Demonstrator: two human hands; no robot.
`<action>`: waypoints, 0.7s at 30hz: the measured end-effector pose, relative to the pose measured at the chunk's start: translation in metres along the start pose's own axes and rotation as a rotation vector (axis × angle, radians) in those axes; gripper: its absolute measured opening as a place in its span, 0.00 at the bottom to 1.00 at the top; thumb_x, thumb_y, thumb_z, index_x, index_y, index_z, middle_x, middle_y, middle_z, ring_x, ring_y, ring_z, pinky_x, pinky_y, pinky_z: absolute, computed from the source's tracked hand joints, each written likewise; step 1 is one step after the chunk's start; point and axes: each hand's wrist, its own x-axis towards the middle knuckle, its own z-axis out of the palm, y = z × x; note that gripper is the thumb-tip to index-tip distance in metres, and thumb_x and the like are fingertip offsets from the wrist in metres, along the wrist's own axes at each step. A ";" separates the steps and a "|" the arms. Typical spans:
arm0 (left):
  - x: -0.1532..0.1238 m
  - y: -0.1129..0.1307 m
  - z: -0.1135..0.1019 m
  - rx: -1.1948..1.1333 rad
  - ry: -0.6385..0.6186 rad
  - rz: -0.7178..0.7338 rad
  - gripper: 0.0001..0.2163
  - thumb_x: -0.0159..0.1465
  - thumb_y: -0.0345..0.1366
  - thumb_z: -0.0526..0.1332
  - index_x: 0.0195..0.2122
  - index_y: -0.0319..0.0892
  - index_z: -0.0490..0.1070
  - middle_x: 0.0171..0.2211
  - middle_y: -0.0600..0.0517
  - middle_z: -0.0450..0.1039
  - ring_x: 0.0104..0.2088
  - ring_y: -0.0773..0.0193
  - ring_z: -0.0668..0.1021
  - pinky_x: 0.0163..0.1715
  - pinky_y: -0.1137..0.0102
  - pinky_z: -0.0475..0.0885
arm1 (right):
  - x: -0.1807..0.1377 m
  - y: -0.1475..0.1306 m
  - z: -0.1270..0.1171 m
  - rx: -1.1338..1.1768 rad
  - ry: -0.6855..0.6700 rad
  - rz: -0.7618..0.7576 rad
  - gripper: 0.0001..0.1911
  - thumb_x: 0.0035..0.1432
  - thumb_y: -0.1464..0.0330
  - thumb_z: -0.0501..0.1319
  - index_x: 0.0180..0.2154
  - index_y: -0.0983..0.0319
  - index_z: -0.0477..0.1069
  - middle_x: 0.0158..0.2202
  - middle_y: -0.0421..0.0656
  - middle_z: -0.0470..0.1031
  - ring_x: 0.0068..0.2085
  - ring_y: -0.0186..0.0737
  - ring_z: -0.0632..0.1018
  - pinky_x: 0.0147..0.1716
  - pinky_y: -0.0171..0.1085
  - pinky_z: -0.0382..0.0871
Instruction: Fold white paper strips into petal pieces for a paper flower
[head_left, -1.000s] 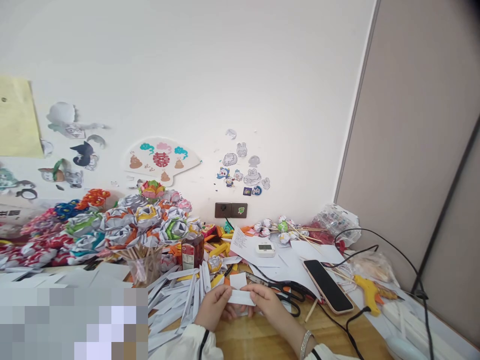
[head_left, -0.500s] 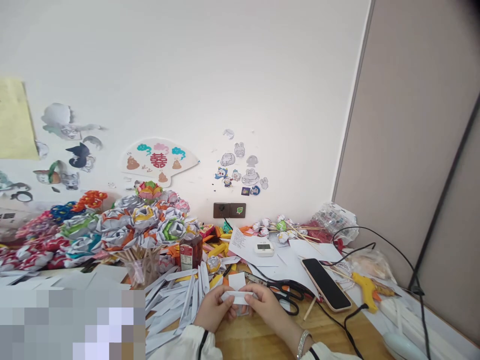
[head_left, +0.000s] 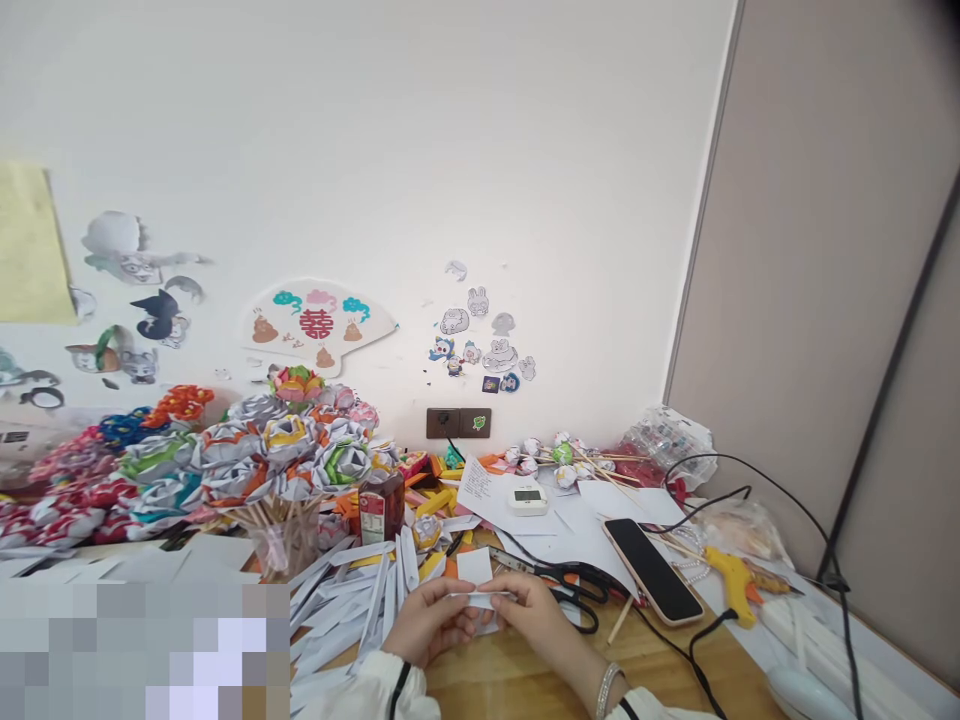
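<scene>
White paper strip (head_left: 484, 600), gripped at lower centre of frame between fingers of left hand (head_left: 426, 620) and right hand (head_left: 529, 612), above worktop (head_left: 510, 685).

White sleeves (head_left: 375, 688), at seven and five o'clock, each bear a narrow black stripe (head_left: 400, 688); a silvery, glittering bracelet (head_left: 608, 690) circles the right wrist (head_left: 588, 664).
</scene>
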 end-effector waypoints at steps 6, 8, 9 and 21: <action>0.003 -0.003 -0.001 0.068 0.022 0.068 0.19 0.39 0.46 0.65 0.28 0.38 0.66 0.16 0.55 0.72 0.16 0.69 0.72 0.17 0.74 0.65 | -0.002 -0.002 -0.001 -0.041 0.003 -0.004 0.12 0.47 0.64 0.59 0.33 0.64 0.73 0.27 0.44 0.73 0.27 0.37 0.73 0.25 0.33 0.65; 0.004 -0.005 -0.001 0.098 0.030 0.114 0.23 0.38 0.45 0.66 0.34 0.39 0.64 0.16 0.56 0.72 0.16 0.68 0.72 0.18 0.74 0.65 | -0.002 -0.002 -0.001 -0.046 0.010 0.000 0.12 0.48 0.63 0.58 0.32 0.64 0.73 0.26 0.44 0.73 0.27 0.38 0.73 0.25 0.33 0.65; 0.005 -0.005 -0.001 0.112 0.032 0.139 0.25 0.38 0.45 0.66 0.36 0.40 0.63 0.16 0.56 0.72 0.17 0.68 0.72 0.18 0.73 0.65 | -0.002 -0.002 -0.001 -0.047 0.014 0.002 0.13 0.49 0.63 0.57 0.33 0.65 0.72 0.26 0.44 0.73 0.27 0.38 0.73 0.25 0.33 0.64; 0.005 -0.008 0.001 0.125 0.063 0.161 0.23 0.39 0.47 0.65 0.33 0.41 0.62 0.16 0.55 0.72 0.18 0.66 0.73 0.19 0.72 0.65 | 0.000 0.005 -0.003 -0.046 0.052 0.007 0.10 0.46 0.68 0.58 0.33 0.62 0.69 0.28 0.42 0.71 0.27 0.38 0.73 0.24 0.34 0.64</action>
